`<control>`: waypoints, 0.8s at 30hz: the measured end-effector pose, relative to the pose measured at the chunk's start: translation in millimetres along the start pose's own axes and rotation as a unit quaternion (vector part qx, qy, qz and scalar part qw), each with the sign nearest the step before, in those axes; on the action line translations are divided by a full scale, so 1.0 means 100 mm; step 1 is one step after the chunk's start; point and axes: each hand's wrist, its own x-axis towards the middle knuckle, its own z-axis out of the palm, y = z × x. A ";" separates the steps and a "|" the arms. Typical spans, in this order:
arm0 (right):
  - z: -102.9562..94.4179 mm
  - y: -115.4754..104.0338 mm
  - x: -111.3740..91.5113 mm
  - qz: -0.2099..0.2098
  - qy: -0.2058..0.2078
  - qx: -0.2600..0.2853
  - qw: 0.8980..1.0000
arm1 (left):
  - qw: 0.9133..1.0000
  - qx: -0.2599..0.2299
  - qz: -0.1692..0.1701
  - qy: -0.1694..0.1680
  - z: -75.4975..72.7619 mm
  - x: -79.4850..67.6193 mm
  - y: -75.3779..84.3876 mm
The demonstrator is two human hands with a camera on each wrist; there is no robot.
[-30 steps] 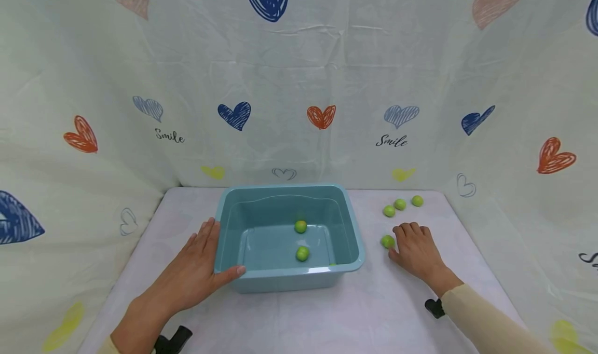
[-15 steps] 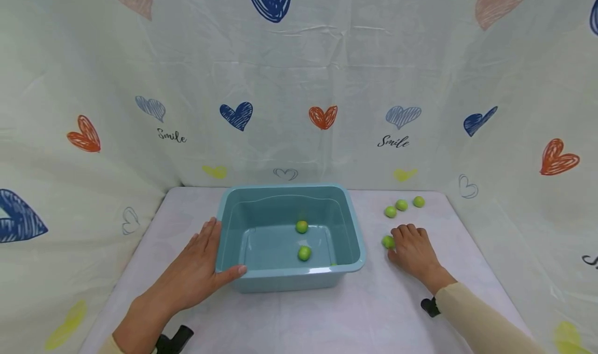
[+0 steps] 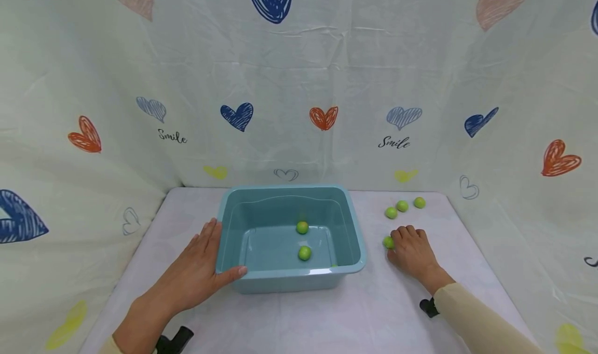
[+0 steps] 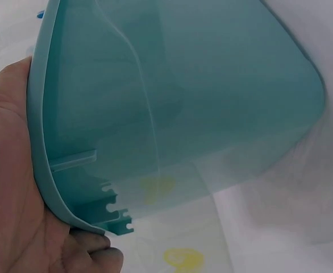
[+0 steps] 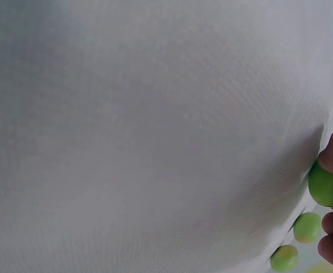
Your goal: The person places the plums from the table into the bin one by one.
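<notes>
A light blue plastic basin (image 3: 289,281) stands mid-table with small round green fruits inside, two of them plain to see and a third just peeking over the front wall. My left hand (image 3: 191,271) rests against the basin's left front corner, fingers straight along the side and thumb over the front rim. To the right of the basin, my right hand (image 3: 413,253) pinches a small round green fruit (image 5: 327,185) between thumb and fingers, low at the tabletop. Part of that fruit is hidden by the fingers.
Three more green fruits, such as the nearest one (image 3: 391,213), lie toward the back right of the white-covered table (image 3: 299,323). Behind and around the table hangs a white curtain (image 3: 280,68) printed with hearts.
My right hand has shifted slightly left and its fingers have closed in round the fruit. The left hand stays at the basin, and the whole head view has drifted a little.
</notes>
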 end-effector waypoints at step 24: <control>-0.02 0.07 0.00 0.018 -0.006 0.007 1.000 | 1.000 0.014 0.001 0.007 -0.01 0.00 0.01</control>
